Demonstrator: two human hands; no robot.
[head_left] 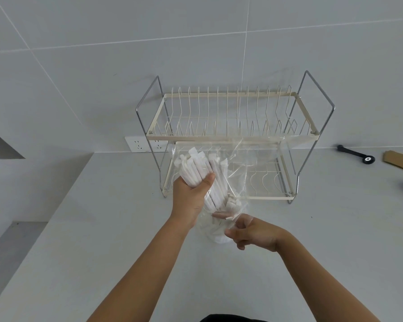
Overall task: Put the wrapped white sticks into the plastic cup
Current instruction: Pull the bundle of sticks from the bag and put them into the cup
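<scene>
l hand (191,196) grips sticks (200,168); cup (215,235) maybe below

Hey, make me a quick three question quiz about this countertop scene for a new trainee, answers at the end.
1. True or false: the left hand grips the bundle of wrapped white sticks.
2. What does the right hand pinch: A) clear plastic bag, B) black tool, C) wall socket?
3. What stands against the wall behind the hands?

Key: 1 true; 2 A; 3 a two-tier wire dish rack.

plastic cup (215,238) blurred behind clear bag (249,163), cardboard (400,162) cut by right edge
</scene>
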